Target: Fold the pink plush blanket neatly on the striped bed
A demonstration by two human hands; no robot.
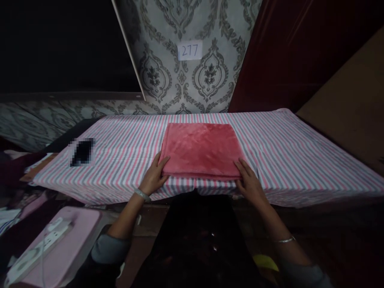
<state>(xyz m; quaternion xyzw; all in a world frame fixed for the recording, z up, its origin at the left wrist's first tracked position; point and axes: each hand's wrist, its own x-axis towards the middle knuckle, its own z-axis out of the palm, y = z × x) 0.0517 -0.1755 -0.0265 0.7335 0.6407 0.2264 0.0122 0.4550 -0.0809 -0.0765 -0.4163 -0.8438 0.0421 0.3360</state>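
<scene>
A pink plush blanket (204, 150), folded into a flat rectangle, lies on the striped tablecloth (126, 148) before me. My left hand (154, 174) is at its near left corner, fingers along the side edge and thumb low at the front. At the near right corner, my right hand (249, 180) has its fingers on the top edge, with the thumb toward the front fold. Both hands look closed on the corners; what lies under the blanket's edge is hidden.
A blurred-out dark item (82, 152) lies on the table's left part. A power strip (45, 244) sits on a pink stool (81, 224) at lower left. Behind the table are a dark screen (66, 48), a patterned wall with a "277" paper (190, 50), and a dark red panel (285, 56).
</scene>
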